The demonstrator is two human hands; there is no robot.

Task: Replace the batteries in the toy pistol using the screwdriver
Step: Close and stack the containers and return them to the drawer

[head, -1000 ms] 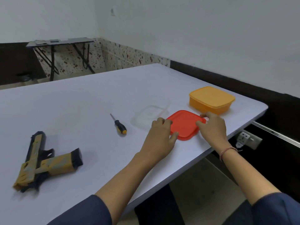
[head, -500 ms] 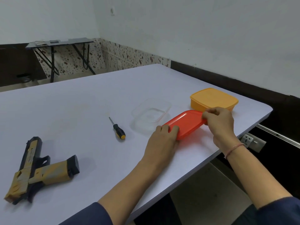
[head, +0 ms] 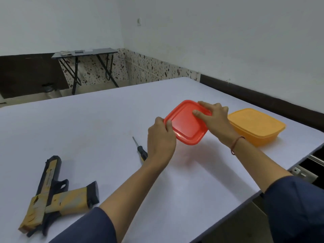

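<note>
1. Red lid [head: 185, 123]: the landmark. A square plastic lid with rounded corners, held tilted in the air above the white table [head: 87, 130]. Its top face is turned toward the camera, and a faint red glow lies on the tabletop beneath it.
2. Left hand [head: 160, 139]: grips the lid's left corner. The thumb lies on the top face and the fingers are curled under the rim.
3. Right hand [head: 214, 118]: grips the lid's far right edge. The thumb presses on the top face and the fingers wrap over the rim. A thin red cord [head: 235, 144] circles the wrist.
4. Screwdriver [head: 140, 151]: lies flat on the table, below and left of the lid, just beside the left wrist. That wrist hides part of the black-and-yellow handle. The shaft points away from the person. Neither hand touches it.
5. Toy pistol [head: 52, 193]: lies on its side, well apart from the lid, far to its left and nearer the person. It is yellow and black, and no hand touches it.
6. Orange container [head: 257, 127]: closed, and stands on the table just right of the lid, behind the right wrist.
7. Folding table [head: 84, 53]: dark, and stands by the wall far beyond the lid.
8. Wall socket [head: 303, 174]: white, set below the table edge, right of and below the lid.
</note>
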